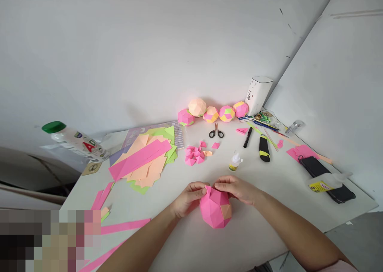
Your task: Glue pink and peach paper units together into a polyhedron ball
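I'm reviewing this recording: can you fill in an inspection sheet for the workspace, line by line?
Surface: white tabletop, bare in patches between papers and tools.
Job's things: pink paper ball showing one peach patch; loose pink pieces farther back, a small white bottle to their right.
Clutter: paper sheets at left; scissors, black marker and black-and-yellow tool farther right; five paper balls at the back.
Grips: left grip and right grip both hold the pink paper ball's upper edge.
Cables: nothing seen for certain.
Surroundings: pale walls meet at right; lower left pixelated.
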The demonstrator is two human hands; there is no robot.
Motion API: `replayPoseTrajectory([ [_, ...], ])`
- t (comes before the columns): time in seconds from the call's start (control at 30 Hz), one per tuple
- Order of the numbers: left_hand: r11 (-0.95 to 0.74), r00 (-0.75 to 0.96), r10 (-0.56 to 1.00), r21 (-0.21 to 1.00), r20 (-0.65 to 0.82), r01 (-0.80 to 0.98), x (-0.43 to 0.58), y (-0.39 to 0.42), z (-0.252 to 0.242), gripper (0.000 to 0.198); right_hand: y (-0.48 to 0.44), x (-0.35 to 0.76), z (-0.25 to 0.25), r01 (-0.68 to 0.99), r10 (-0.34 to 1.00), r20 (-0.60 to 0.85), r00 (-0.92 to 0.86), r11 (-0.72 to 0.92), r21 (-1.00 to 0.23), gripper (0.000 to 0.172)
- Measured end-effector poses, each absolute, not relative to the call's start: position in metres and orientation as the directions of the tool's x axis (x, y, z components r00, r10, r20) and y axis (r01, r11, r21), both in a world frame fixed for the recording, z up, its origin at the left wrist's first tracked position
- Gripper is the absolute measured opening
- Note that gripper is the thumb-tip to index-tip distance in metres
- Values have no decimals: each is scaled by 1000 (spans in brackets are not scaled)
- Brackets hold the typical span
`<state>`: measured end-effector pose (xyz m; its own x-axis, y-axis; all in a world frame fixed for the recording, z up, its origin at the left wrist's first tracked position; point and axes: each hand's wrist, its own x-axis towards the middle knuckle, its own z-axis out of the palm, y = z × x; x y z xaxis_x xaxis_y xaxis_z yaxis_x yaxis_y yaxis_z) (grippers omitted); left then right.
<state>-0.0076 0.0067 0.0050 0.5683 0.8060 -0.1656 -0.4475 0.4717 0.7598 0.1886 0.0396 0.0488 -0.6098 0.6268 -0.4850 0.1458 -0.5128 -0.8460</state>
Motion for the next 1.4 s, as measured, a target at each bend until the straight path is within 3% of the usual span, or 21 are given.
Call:
replayPoseTrajectory([
  [0.17,470,562,809,765,-173,-440,-8,7,5,18,39,188,47,88,618,-514,-594,-586,-806,32],
  [0.47,471,562,808,766,-177,-437,-9,7,2,15,42,191,45,69,709,-405,-578,-452,-889,29],
  [1.4,471,572,800,780,-181,-412,-8,7,3,17,40,190,43,28,720,-249,-648,-305,-952,23],
])
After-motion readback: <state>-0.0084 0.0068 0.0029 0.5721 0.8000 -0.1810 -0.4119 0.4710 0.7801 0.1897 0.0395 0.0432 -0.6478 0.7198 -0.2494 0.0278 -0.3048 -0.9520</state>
